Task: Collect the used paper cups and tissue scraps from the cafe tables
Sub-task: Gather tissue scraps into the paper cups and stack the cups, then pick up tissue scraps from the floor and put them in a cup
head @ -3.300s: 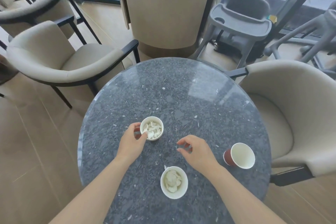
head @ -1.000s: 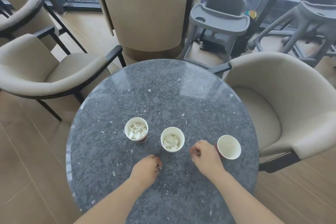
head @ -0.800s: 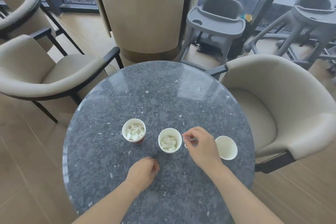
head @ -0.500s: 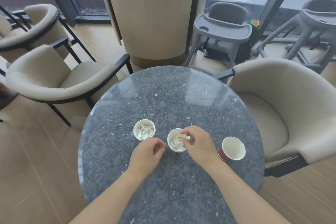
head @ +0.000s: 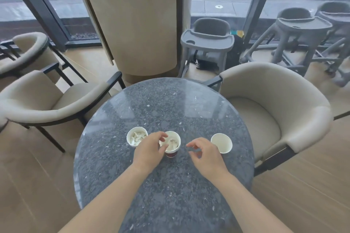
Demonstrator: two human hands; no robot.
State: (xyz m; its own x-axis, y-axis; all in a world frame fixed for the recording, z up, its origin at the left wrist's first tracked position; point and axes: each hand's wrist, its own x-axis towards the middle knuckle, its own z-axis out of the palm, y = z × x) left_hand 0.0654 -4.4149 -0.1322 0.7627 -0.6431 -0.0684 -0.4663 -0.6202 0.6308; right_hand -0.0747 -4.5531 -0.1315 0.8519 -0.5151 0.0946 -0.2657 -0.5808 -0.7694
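Three paper cups stand in a row on the round dark stone table (head: 170,104). The left cup (head: 136,138) and the middle cup (head: 173,144) hold white tissue scraps; the right cup (head: 221,143) looks empty. My left hand (head: 148,150) hovers over the middle cup's left rim, thumb and forefinger apart above its mouth, and I see no scrap between them. My right hand (head: 205,155) hangs just above the table between the middle and right cups, its fingers loosely curled around nothing.
Beige armchairs stand at the left (head: 47,104) and right (head: 274,104) of the table. A wide beige column (head: 136,21) rises behind it. Grey high chairs (head: 207,43) stand by the windows. Tiny white specks dot the tabletop near me.
My right hand has drawn back from the middle cup toward the right cup. My left hand has moved up from the tabletop to the middle cup's mouth. The view has tilted upward.
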